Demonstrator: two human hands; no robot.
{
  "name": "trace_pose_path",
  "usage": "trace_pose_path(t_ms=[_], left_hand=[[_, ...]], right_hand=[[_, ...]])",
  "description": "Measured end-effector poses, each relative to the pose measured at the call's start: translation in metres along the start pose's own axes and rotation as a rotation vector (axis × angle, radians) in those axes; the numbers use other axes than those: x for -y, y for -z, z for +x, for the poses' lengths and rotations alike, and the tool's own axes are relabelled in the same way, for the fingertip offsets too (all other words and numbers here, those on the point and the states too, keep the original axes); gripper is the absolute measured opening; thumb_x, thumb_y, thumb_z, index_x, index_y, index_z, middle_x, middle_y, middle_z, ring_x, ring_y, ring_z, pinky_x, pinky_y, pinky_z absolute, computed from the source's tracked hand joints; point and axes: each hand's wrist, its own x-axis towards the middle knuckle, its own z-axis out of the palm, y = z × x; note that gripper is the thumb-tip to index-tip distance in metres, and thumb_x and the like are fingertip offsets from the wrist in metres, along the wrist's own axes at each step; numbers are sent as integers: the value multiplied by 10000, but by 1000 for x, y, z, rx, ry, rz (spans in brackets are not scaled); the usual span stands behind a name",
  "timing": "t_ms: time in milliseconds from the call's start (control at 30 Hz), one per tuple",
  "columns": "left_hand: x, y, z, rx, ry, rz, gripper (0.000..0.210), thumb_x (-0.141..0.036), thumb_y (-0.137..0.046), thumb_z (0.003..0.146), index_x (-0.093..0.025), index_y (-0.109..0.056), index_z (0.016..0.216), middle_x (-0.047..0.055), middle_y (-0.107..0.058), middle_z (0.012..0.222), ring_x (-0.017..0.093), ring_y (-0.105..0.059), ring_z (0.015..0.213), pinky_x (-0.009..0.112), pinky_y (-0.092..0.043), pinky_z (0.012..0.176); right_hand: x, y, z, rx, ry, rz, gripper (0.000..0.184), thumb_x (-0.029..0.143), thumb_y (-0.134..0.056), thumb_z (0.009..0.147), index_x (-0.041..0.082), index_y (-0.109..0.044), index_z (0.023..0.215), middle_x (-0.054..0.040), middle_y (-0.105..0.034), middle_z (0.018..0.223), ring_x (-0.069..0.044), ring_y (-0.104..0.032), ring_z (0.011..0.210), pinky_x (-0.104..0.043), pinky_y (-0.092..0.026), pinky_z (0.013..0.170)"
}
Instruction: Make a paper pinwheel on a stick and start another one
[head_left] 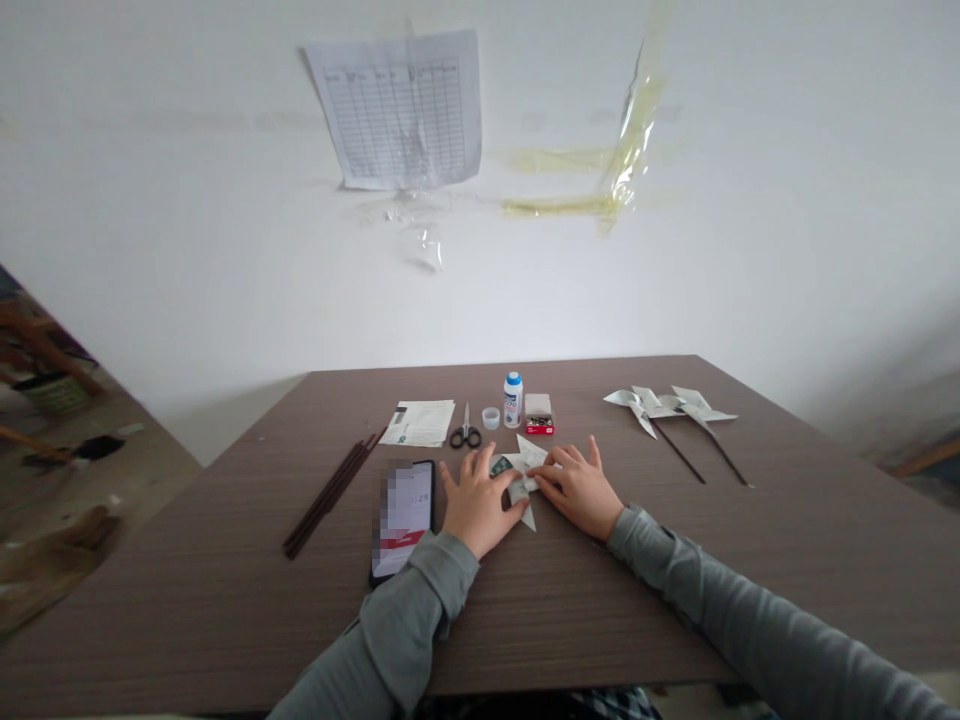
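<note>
A folded paper pinwheel lies on the table between my two hands, with printing on parts of it. My left hand holds its left side, thumb and fingers closed around the folded blades. From the right, my right hand pinches the paper near the middle, with one finger raised. My fingers hide part of the pinwheel's centre. Just beyond stand a white glue bottle with a blue cap and a small red box of what look like pins. A small clear cup sits beside the bottle.
Black-handled scissors and a paper stack lie behind my left hand. Dark sticks and a phone are at the left. Pinwheels on sticks rest at the right. A wall borders the table's far edge.
</note>
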Motion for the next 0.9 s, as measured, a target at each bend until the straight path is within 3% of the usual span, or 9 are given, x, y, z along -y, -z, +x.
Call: trace_pose_path(t_ms=[267, 500, 700, 900], left_hand=[[1, 2, -1, -12, -1, -21, 437, -319, -990, 1083, -407, -1005, 1510, 133, -653, 2003, 583, -579, 1829, 1008, -325, 1516], [0, 3, 1, 18, 15, -14, 456, -360, -989, 1099, -440, -986, 1548, 118, -605, 2042, 566, -535, 1876, 1006, -277, 1534], [1, 3, -1, 21, 10, -6, 506, -357, -975, 1123, -427, -952, 1624, 134, -557, 2078, 560, -515, 1892, 1005, -250, 1539], [2, 3, 1, 22, 14, -5, 488, -394, -1001, 1093, -465, -978, 1575, 98, -581, 2064, 580, -526, 1881, 1002, -266, 1540]], right_hand=[[-2, -3, -2, -41, 30, 2, 371, 285, -719, 1233, 460, -1030, 1333, -99, -945, 1226, -427, -839, 1363, -989, -400, 1470], [0, -2, 0, -13, 28, -6, 366, 280, -725, 1232, 450, -1041, 1306, -107, -935, 1265, -430, -835, 1372, -994, -416, 1464], [1, 2, 0, 37, -9, -3, 364, 270, -725, 1241, 424, -1041, 1336, -115, -933, 1305, -447, -831, 1425, -1043, -353, 1471], [-2, -5, 0, -4, -10, 27, 310, 271, -796, 1206, 439, -1046, 1280, -101, -931, 1259, -450, -843, 1404, -1044, -354, 1472]])
